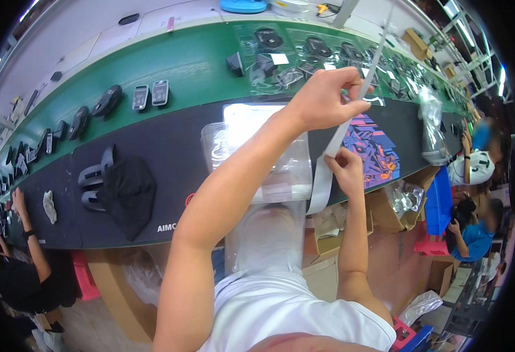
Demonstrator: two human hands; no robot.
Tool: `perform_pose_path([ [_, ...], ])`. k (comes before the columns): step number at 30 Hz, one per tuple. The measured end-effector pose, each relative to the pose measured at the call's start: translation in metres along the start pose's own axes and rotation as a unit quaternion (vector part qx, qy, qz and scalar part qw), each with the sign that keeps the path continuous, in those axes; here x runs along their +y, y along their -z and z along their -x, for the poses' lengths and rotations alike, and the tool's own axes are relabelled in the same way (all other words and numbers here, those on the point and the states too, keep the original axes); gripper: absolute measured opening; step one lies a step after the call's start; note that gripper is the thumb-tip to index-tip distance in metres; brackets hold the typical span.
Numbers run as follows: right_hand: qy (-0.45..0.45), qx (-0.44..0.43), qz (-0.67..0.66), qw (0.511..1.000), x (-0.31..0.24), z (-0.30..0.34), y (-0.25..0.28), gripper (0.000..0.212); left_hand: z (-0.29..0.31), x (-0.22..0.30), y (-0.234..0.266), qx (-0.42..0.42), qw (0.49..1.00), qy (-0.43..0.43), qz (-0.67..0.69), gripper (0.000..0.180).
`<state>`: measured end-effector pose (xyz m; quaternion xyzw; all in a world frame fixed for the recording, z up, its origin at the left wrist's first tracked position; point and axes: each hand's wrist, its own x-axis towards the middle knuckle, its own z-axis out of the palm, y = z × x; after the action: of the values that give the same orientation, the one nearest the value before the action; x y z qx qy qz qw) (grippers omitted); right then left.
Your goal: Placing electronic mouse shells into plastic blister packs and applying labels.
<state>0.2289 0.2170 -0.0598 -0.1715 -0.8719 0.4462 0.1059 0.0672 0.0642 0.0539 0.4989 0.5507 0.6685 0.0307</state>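
A long, thin whitish strip (322,185) runs slantwise past both hands, its upper length rising over the green belt. My left hand (331,100) reaches across to the right, its thumb and fingers closed on the strip's upper part. Below it, my right hand (346,167) pinches the strip lower down, where it widens and hangs toward the table edge. Under my left forearm lie clear plastic blister shells (295,170), partly hidden by the arm. Another clear plastic piece (263,237) is at the table edge before my body. A colourful printed sheet (375,152) lies right of my hands.
Beyond the black mat (178,138) runs a green belt (193,58) with packed dark devices (319,47) and loose dark parts (107,101). A black cloth (129,196) lies left. Cardboard boxes (389,214) and a blue bin (439,202) stand right. Other people sit at both sides.
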Motion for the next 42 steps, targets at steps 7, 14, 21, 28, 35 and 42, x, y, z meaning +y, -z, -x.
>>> perform_pose_path([
  [7, -0.09, -0.127, -0.103, 0.982, 0.014, 0.036, 0.011, 0.032, 0.003, -0.005, -0.001, -0.116, 0.99, 0.072, 0.018, 0.014],
  [14, 0.088, -0.045, -0.367, 0.925, -0.047, 0.022, 0.011, 0.051, 0.004, -0.003, 0.002, -0.158, 0.979, 0.118, 0.047, 0.025],
  [21, 0.101, 0.056, -0.206, 0.972, -0.076, 0.007, -0.004, 0.02, 0.007, 0.002, 0.007, -0.078, 0.983, 0.135, 0.092, 0.033],
  [28, -0.015, 0.004, -0.036, 0.999, -0.001, 0.033, -0.024, 0.025, 0.003, -0.006, 0.01, -0.094, 0.98, 0.156, -0.08, 0.03],
  [35, 0.026, 0.027, -0.32, 0.947, -0.051, 0.039, -0.007, 0.029, 0.007, 0.016, 0.008, -0.057, 0.984, 0.164, 0.035, 0.044],
  [42, 0.063, -0.235, -0.69, 0.682, -0.067, 0.025, 0.004, 0.044, 0.011, 0.014, 0.014, -0.248, 0.95, 0.122, 0.145, 0.027],
])
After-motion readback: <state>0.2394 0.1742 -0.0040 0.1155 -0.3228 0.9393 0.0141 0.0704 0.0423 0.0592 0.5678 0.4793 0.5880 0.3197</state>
